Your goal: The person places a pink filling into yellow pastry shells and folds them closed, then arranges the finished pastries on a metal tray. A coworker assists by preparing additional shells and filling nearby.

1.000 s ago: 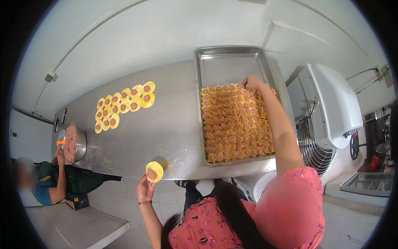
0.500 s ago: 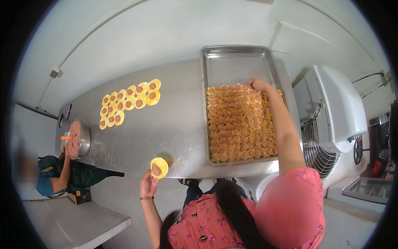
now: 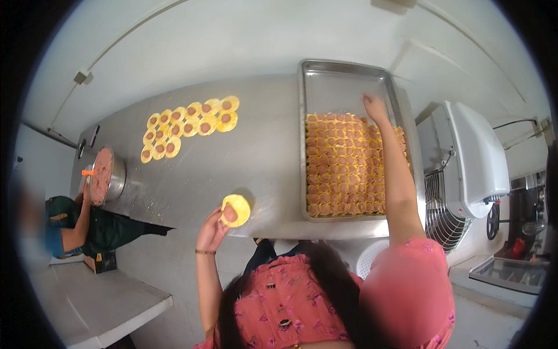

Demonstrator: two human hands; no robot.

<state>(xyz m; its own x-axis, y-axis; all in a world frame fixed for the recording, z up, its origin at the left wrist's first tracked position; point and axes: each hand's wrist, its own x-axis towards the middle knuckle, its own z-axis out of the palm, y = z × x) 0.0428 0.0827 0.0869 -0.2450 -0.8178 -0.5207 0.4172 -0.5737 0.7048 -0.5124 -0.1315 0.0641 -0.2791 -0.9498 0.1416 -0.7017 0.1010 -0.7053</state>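
In my left hand (image 3: 213, 232) is a round yellow dumpling wrapper (image 3: 239, 205) with a lump of pink minced meat on it, held by its lower edge just above the table's near edge. My right hand (image 3: 374, 106) hovers over the bare far end of the metal tray (image 3: 331, 90), fingers curled together with nothing showing in them. Packed rows of filled dumplings (image 3: 346, 166) cover the rest of the tray. Further left on the table, several flat yellow wrappers (image 3: 190, 119) lie in rows, each topped with a dab of meat.
A steel bowl of minced meat (image 3: 103, 175) stands at the table's left end, where a co-worker in a dark apron (image 3: 110, 230) works. Right of the steel table (image 3: 256, 157) is a large white mixer (image 3: 471, 160) with a wire guard. A ledge (image 3: 104, 302) juts in at lower left.
My right hand has moved up off the far row of dumplings, over the tray's bare part. My left hand still holds its filled wrapper, now further over the table. The whole view has shifted slightly.
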